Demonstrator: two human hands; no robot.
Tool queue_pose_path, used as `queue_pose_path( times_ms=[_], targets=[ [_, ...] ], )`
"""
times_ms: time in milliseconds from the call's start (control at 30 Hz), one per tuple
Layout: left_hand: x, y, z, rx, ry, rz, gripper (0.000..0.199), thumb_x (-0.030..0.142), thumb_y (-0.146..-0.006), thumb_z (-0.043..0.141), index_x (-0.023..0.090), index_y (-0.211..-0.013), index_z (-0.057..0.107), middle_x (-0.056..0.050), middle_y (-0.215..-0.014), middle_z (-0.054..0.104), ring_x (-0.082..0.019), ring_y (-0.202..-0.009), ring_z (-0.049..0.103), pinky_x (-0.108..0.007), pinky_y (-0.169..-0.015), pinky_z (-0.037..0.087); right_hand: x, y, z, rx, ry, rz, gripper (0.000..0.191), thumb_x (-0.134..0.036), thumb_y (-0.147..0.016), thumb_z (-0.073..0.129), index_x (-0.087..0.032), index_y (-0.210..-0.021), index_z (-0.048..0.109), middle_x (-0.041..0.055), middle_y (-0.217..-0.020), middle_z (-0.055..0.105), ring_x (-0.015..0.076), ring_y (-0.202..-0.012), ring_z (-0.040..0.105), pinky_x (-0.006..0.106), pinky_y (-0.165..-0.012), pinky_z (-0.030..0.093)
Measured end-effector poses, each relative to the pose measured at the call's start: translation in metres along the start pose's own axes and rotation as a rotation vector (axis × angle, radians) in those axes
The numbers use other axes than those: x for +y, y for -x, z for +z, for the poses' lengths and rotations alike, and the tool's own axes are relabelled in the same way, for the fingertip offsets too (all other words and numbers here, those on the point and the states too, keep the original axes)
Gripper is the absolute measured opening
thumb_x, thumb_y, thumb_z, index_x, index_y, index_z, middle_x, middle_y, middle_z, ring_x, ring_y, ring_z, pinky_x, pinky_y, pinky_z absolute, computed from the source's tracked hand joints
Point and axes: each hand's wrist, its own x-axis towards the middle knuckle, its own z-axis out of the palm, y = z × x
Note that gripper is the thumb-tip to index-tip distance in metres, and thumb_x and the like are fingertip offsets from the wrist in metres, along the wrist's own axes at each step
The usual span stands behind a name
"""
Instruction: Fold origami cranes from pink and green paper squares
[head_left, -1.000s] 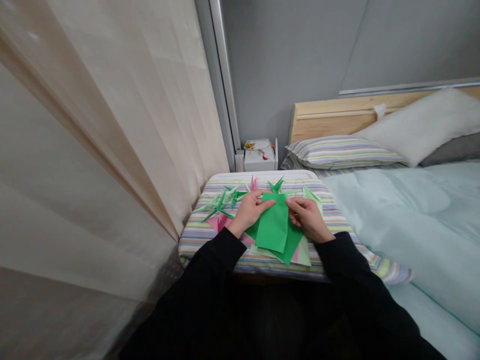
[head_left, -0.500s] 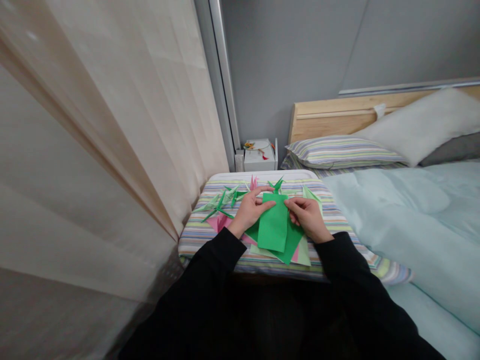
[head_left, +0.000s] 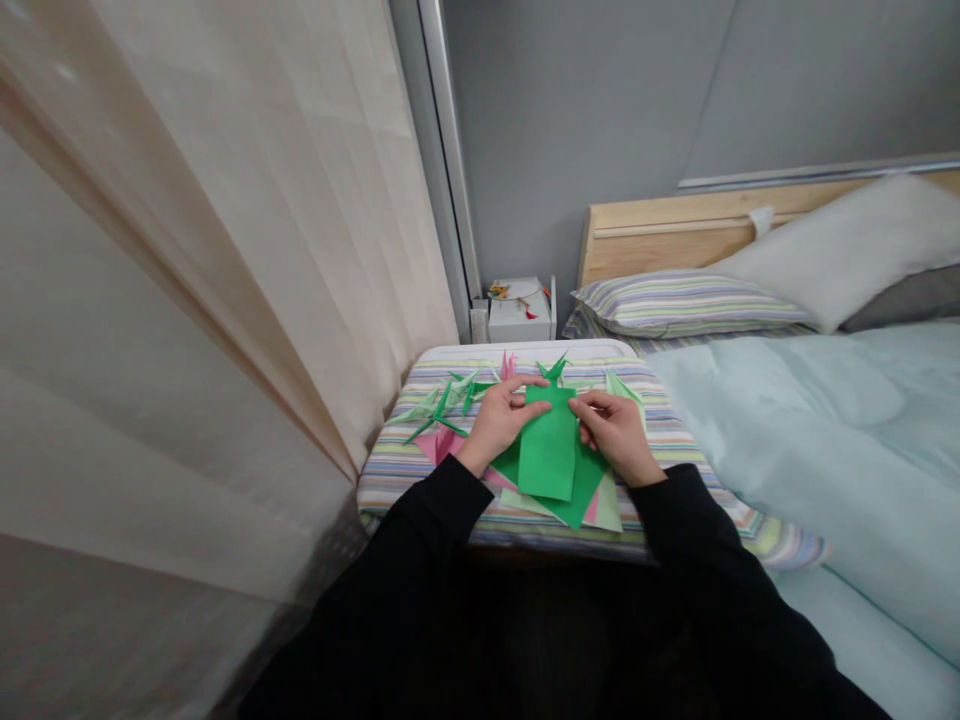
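Note:
A folded green paper rectangle is held upright lengthwise between my two hands. My left hand pinches its upper left part, with the thumb on the front. At the upper right corner, my right hand grips the paper between thumb and fingertips. Beneath it lies a larger green sheet, over pale green paper and pink paper. Folded green paper figures and a pink folded piece lie left of my left hand. Another green figure sits just beyond the rectangle.
A striped cloth covers the small table under the papers. Left hangs a beige curtain. On the right is a bed with a pale blue quilt and a striped pillow. A white box stands behind the table.
The lower edge of the green rectangle has shifted slightly up and to the right. Both hands keep nearly the same place and grip.

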Motion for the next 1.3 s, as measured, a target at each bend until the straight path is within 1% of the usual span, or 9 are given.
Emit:
queue_pose_path(
  times_ms=[200,367,567,667,800,867,1000,1133,1300],
  targets=[
    [0.001,0.0,0.0,-0.014,0.023,-0.022,0.043,0.031,-0.073,0.083,0.014,-0.111,0.07,0.01,-0.046,0.043,-0.006,-0.039,0.034,-0.021,-0.043,0.026,0.001,-0.002,0.0,0.051,-0.034,0.041,0.042,-0.056,-0.07,0.082,-0.016,-0.079,0.07,-0.0047,-0.04,0.054,0.0086,-0.031,0.043,0.02,-0.032,0.031],
    [0.002,0.001,0.001,-0.017,0.056,-0.042,0.041,0.03,-0.071,0.084,0.014,-0.107,0.071,0.008,-0.048,0.052,-0.009,-0.043,0.047,-0.022,-0.047,0.035,0.0,-0.002,-0.001,0.043,-0.057,0.048,0.039,-0.053,-0.07,0.082,-0.017,-0.072,0.068,-0.0051,-0.039,0.052,0.0076,-0.031,0.041,0.02,-0.032,0.028],
    [-0.009,-0.002,0.001,-0.012,0.02,-0.049,0.042,0.03,-0.068,0.085,0.014,-0.105,0.072,0.006,-0.052,0.059,-0.01,-0.044,0.049,-0.022,-0.048,0.038,0.003,-0.004,-0.001,0.037,-0.074,0.075,0.036,-0.05,-0.069,0.081,-0.018,-0.067,0.065,-0.0056,-0.04,0.051,0.0071,-0.033,0.039,0.02,-0.034,0.026],
    [-0.014,-0.003,0.0,-0.002,0.032,-0.083,0.044,0.032,-0.067,0.086,0.014,-0.104,0.072,0.0,-0.064,0.069,-0.015,-0.054,0.062,-0.026,-0.055,0.047,0.005,-0.006,-0.001,0.026,-0.06,0.082,0.037,-0.051,-0.069,0.08,-0.019,-0.067,0.064,-0.0055,-0.04,0.051,0.0076,-0.033,0.039,0.021,-0.035,0.026],
    [-0.012,-0.002,-0.002,-0.002,-0.061,-0.086,0.046,0.033,-0.067,0.087,0.014,-0.107,0.074,-0.003,-0.067,0.072,-0.019,-0.061,0.066,-0.03,-0.059,0.05,0.008,-0.008,0.0,0.01,-0.046,0.06,0.038,-0.052,-0.069,0.079,-0.018,-0.066,0.064,-0.0048,-0.04,0.051,0.0082,-0.035,0.039,0.022,-0.037,0.027],
    [-0.009,-0.003,-0.002,0.003,-0.122,-0.038,0.042,0.032,-0.067,0.087,0.015,-0.104,0.076,-0.005,-0.074,0.075,-0.021,-0.068,0.069,-0.031,-0.066,0.052,0.009,-0.008,0.001,-0.004,-0.045,0.047,0.038,-0.053,-0.07,0.079,-0.019,-0.065,0.064,-0.0046,-0.04,0.051,0.0087,-0.035,0.039,0.023,-0.038,0.027],
    [0.003,-0.009,0.005,0.036,-0.233,0.09,0.026,0.031,-0.068,0.085,0.015,-0.088,0.08,-0.008,-0.091,0.079,-0.024,-0.089,0.071,-0.035,-0.088,0.051,0.007,-0.008,0.002,-0.062,-0.054,0.021,0.039,-0.053,-0.07,0.079,-0.019,-0.064,0.063,-0.0039,-0.041,0.052,0.0092,-0.036,0.04,0.024,-0.039,0.027],
    [0.014,-0.02,0.014,-0.015,-0.228,0.033,0.019,0.032,-0.067,0.083,0.014,-0.073,0.079,-0.008,-0.077,0.077,-0.022,-0.077,0.069,-0.034,-0.08,0.051,0.005,-0.006,0.003,-0.101,-0.068,0.011,0.04,-0.055,-0.07,0.079,-0.019,-0.064,0.063,-0.0039,-0.04,0.053,0.0091,-0.035,0.039,0.023,-0.039,0.026],
    [0.022,-0.027,0.019,-0.067,-0.189,-0.008,0.021,0.034,-0.064,0.083,0.014,-0.067,0.078,-0.006,-0.067,0.074,-0.019,-0.066,0.065,-0.032,-0.072,0.05,0.004,-0.007,0.003,-0.089,-0.099,0.005,0.04,-0.056,-0.069,0.078,-0.02,-0.063,0.062,-0.0049,-0.038,0.05,0.0092,-0.035,0.038,0.024,-0.039,0.026]
  ],
)
